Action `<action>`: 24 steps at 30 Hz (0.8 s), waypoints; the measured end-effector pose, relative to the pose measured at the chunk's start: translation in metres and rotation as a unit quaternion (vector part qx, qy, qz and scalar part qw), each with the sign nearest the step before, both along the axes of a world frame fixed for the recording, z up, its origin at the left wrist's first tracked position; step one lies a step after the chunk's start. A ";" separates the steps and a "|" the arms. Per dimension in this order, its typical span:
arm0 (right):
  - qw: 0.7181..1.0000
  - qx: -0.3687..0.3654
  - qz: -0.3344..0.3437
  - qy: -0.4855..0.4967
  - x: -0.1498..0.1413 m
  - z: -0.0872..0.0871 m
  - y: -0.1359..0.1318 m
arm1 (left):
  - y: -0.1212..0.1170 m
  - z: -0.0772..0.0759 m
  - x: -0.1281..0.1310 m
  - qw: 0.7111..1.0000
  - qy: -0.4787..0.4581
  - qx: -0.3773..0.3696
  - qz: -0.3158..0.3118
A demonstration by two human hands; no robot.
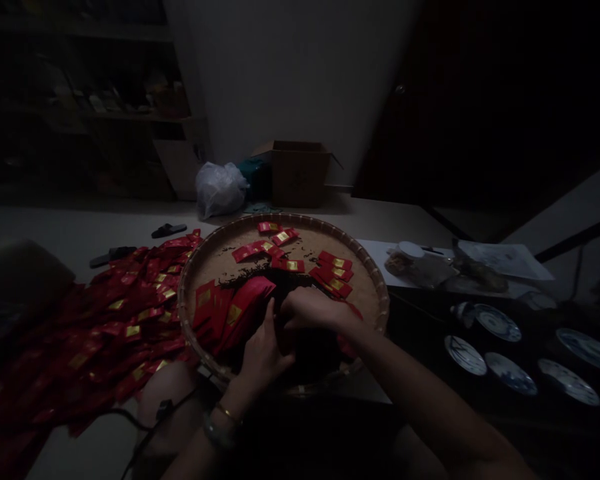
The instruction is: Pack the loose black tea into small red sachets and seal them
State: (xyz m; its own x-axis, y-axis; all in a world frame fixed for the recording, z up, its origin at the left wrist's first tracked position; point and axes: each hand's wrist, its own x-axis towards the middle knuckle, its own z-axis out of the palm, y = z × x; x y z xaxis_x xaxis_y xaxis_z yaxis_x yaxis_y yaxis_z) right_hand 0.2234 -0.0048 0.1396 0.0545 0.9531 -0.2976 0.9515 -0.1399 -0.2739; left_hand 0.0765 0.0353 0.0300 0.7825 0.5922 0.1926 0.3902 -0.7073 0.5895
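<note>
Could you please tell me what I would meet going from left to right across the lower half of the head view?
Heap of small red packets with gold labels → round woven tan tray, with the left hand then the right hand over it → blue-and-white patterned plates.

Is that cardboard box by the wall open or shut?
Open. The box has a flap spread out on its left, and its dark mouth shows at the top. Whether anything is inside, I cannot tell.
</note>
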 end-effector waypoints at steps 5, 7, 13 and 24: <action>0.995 -0.054 -0.035 -0.070 -0.012 -0.001 0.006 | -0.002 -0.004 0.001 1.000 -0.013 0.011 -0.010; 0.995 -0.055 -0.040 -0.067 -0.013 -0.004 0.006 | -0.001 -0.003 0.001 1.000 -0.022 0.009 -0.007; 0.999 -0.035 -0.021 -0.005 0.002 -0.013 0.002 | 0.013 0.004 -0.009 0.996 -0.041 -0.019 -0.077; 0.999 -0.005 -0.032 -0.042 -0.005 -0.018 0.003 | 0.023 0.030 -0.020 0.983 0.043 -0.084 -0.155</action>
